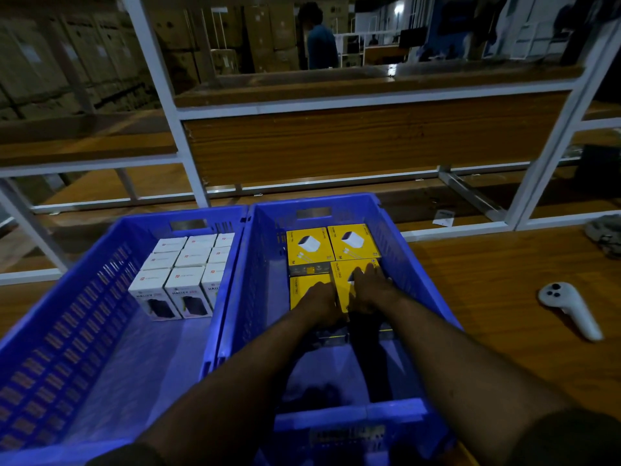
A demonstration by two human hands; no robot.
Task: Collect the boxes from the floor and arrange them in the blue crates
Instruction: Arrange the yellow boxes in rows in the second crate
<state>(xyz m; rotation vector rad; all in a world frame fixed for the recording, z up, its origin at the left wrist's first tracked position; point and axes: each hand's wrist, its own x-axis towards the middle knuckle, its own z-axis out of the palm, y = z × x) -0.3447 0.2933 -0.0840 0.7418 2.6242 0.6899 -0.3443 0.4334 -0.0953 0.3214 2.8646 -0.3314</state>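
A yellow cardboard charger box (342,287) lies flat in the right-hand blue plastic crate (420,264), printed face up, its long axis running away from the person toward the crate's far wall. The right hand (371,290) lies on top of it with fingers stretched forward and nearly straight, pressing down; the thumb is hidden, so whether it hooks the near edge cannot be told. The left hand (321,302) sits just beside it on the neighbouring yellow box (302,289), fingers curled over that box's near end. Both forearms reach in over the crate's near rim.

Behind these, two more yellow boxes (332,245) lie side by side against the far wall, same orientation, with a grey box side showing between the rows. The left-hand blue plastic crate (67,314) touches the right one and holds white upright boxes (183,274) packed in rows at its far right corner. On the wooden floor (487,280) to the right lies a white handheld controller (568,309), well apart from the crates. A white metal rack (336,105) with wooden shelves stands behind.
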